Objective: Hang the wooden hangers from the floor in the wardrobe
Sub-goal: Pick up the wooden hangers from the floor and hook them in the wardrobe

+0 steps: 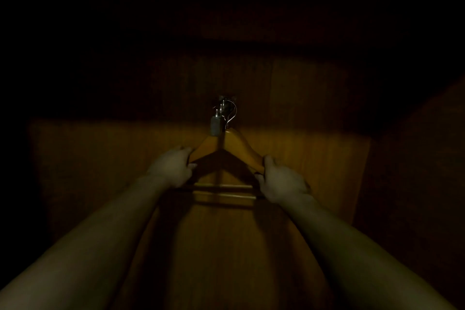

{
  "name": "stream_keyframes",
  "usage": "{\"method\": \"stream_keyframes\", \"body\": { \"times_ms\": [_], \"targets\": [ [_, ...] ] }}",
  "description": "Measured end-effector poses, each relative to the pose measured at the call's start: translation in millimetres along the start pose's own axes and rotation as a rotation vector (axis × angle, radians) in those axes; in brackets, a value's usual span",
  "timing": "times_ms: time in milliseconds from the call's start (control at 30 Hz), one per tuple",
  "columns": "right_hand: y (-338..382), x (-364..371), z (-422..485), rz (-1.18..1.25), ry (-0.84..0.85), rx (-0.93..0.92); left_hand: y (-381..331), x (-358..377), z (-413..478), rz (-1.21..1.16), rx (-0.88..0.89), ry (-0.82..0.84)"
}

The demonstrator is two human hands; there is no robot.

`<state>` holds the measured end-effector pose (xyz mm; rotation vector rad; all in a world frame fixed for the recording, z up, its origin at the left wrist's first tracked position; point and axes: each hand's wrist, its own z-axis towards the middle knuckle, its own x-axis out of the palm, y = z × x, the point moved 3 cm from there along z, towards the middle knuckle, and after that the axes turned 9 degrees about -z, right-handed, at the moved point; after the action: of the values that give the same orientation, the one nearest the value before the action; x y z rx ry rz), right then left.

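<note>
Dim wardrobe (302,98): hanger (241,150) between fingers (187,152) (both hands).

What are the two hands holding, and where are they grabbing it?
The wooden hangers: the left hand grips the left shoulder end, the right hand the right shoulder end.

Straight ahead of me a small metal fitting (222,106) catches the light, its shiny pegs pointing toward me, with a dull grey block (215,126) just below it. Behind them stands a wood-grain panel (314,158), warm orange where a band of light falls and brown above it. A vertical seam (271,98) runs down it, right of the fitting. Everything around is too dark to make out
</note>
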<state>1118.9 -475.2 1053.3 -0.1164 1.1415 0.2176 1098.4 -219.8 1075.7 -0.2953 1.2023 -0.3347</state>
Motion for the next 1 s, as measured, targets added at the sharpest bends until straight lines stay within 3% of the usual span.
{"method": "stream_keyframes", "body": {
  "times_ms": [600,1000],
  "targets": [
    [1.9,4.7,7.6,0.006,-0.028,0.059,0.3,14.5,11.4,-0.009,0.028,-0.036],
    [7.3,2.0,3.8,0.016,0.048,0.119,-0.3,9.9,9.7,-0.055,-0.001,0.006]
  ]
}}
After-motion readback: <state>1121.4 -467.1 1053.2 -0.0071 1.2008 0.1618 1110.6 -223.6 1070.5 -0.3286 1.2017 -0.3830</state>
